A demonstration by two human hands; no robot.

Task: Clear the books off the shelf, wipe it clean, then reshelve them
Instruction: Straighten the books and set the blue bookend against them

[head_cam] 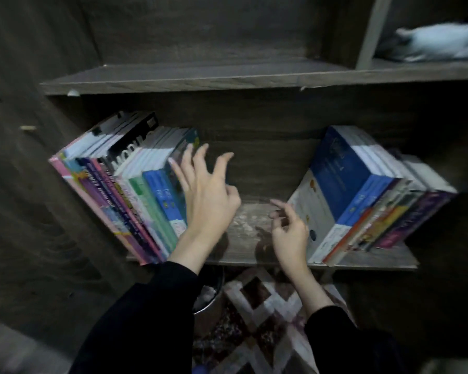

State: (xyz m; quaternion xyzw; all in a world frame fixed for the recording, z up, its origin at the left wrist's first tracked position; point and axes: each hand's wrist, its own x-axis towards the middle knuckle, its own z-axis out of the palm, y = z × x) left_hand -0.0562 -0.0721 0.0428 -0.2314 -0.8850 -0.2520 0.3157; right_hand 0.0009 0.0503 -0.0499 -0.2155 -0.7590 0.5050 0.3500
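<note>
Dark wood-grain shelving fills the view, and both hands work in the gap at the middle of one shelf [243, 230]. The left hand [208, 195] is spread wide, fingers straight and apart, its tips at the outer cover of the left group of books [125, 190]. Blur hides whether they actually press on it. The right hand [289, 230] sits lower and nearer, fingers loosely curled, holding nothing, just beside the pale cover that faces the gap on the right group of books [362, 190]. The two hands are apart, neither closed round anything.

Both groups lean outward, left and right, leaving bare board between them. That board shows pale, dusty streaks, so the step in hand looks like clearing, with wiping not yet begun.

The next move probably calls for a firm grip on several spines at once, the far hand steadying the leaning row so it does not slump into the gap.

Above, an upper shelf [200, 76] is bare on the left and holds a pale bundle [438, 41] far right; below are a bin [208, 295] and a patterned rug [268, 306].
</note>
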